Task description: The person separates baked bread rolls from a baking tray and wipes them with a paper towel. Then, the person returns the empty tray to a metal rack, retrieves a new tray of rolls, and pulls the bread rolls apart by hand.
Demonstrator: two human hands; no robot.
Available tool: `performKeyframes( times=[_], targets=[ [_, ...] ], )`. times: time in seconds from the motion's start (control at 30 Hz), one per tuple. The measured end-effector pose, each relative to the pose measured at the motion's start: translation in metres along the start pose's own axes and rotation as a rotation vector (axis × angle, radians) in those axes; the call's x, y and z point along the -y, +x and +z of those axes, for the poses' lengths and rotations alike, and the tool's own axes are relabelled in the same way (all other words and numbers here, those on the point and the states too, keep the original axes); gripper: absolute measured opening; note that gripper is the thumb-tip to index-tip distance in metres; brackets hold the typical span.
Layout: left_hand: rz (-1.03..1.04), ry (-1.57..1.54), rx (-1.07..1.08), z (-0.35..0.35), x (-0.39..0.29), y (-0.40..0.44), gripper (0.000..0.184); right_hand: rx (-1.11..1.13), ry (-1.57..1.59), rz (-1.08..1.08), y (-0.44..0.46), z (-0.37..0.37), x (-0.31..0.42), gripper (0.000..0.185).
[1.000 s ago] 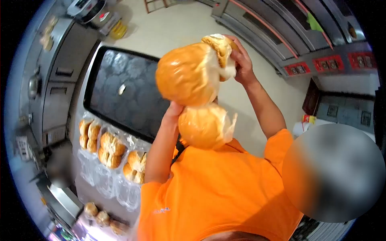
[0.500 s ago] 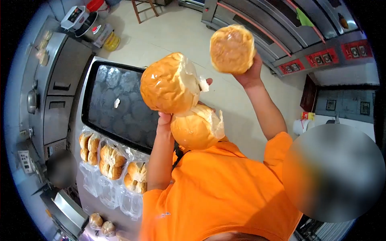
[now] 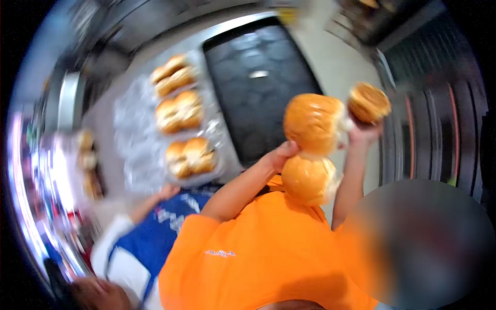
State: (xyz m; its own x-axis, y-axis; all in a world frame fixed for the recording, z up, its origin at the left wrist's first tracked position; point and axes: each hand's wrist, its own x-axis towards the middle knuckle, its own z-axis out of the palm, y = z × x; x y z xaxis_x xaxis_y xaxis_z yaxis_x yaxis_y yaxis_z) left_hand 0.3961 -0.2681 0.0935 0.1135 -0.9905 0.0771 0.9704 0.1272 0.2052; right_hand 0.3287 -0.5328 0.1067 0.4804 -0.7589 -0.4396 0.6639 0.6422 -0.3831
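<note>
The left hand pinches two buns in its fingers, beside the black tray; the right hand supports another bun, fingers blurred. Bread seems light, soft, easily torn: better to hold underneath.

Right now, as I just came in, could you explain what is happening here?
A person in an orange shirt holds two glossy golden buns in the left hand and one round golden-brown bun in the right hand. Three groups of golden buns lie with clear plastic beside a black rectangular tray. Someone in a blue apron is near.
</note>
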Motion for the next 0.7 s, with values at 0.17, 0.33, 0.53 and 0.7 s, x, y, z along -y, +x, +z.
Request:
performKeyframes(
  times=[0.17, 0.33, 0.53, 0.7],
  targets=[
    [0.219, 0.228, -0.127, 0.024, -0.014, -0.055, 0.092, 0.677, -0.381, 0.559, -0.024, 0.029, -0.094, 0.056],
    [0.512, 0.545, -0.4, 0.087, -0.04, -0.074, 0.079, 0.961, -0.965, 0.721, -0.024, -0.025, -0.289, 0.055],
    [0.902, 0.829, -0.686, 0.098, -0.061, -0.125, 0.07, 2.018, -1.32, -0.294, -0.197, 0.029, -0.408, 0.076],
    [1.195, 0.901, -0.961, 0.076, -0.067, -0.162, 0.064, 2.147, -1.552, -0.651, -0.218, -0.01, -0.425, 0.07]
  ],
)
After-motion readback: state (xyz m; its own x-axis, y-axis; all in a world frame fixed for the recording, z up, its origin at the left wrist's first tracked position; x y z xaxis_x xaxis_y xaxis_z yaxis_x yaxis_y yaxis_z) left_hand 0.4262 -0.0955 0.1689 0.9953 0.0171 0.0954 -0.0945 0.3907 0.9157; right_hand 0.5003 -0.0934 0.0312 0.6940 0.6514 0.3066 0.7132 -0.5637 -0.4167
